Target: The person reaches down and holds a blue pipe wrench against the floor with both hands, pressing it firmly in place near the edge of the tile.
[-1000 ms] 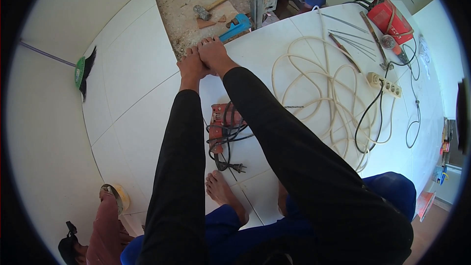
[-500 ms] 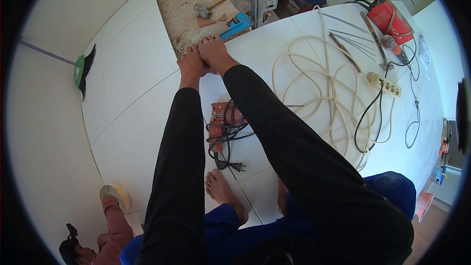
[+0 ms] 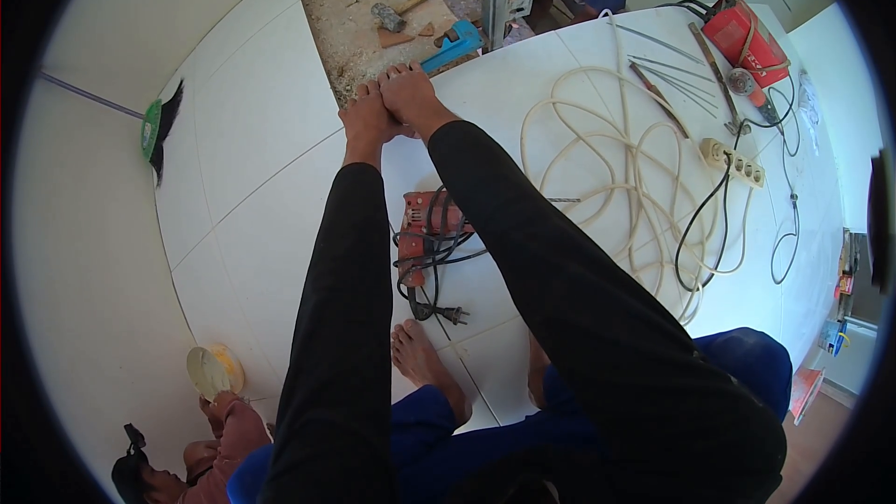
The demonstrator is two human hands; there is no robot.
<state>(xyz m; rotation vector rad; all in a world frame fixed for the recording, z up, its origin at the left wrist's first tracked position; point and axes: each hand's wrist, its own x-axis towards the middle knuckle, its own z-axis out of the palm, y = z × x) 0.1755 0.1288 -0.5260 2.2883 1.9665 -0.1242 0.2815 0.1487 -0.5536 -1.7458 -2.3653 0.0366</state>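
Both my arms, in black sleeves, stretch forward. My left hand [image 3: 367, 119] and my right hand [image 3: 412, 97] are side by side and touch, in line with the edge of the white tiles. Their fingers are bent and close together, knuckles facing forward; whatever is inside them, if anything, is hidden. Just beyond the right hand, a blue pipe-shaped tool [image 3: 454, 47] lies by the edge. Between my forearms sits a red power drill [image 3: 413, 241], its black cord wound around it and its plug [image 3: 452, 315] by my foot. My right sleeve covers part of the drill.
Beyond the edge lie a hammer [image 3: 389, 17] and broken tile pieces. On the right are a coiled cream cable [image 3: 597, 140], a power strip [image 3: 733, 162], metal rods, an angle grinder [image 3: 747, 89] and a red machine [image 3: 744, 35]. One person crouches ahead; another holds a round container [image 3: 219, 371] lower left.
The person at lower left has tilted the round container and moved an arm, so its pale inside shows. My hands stay nearly where they were; the view has shifted slightly.
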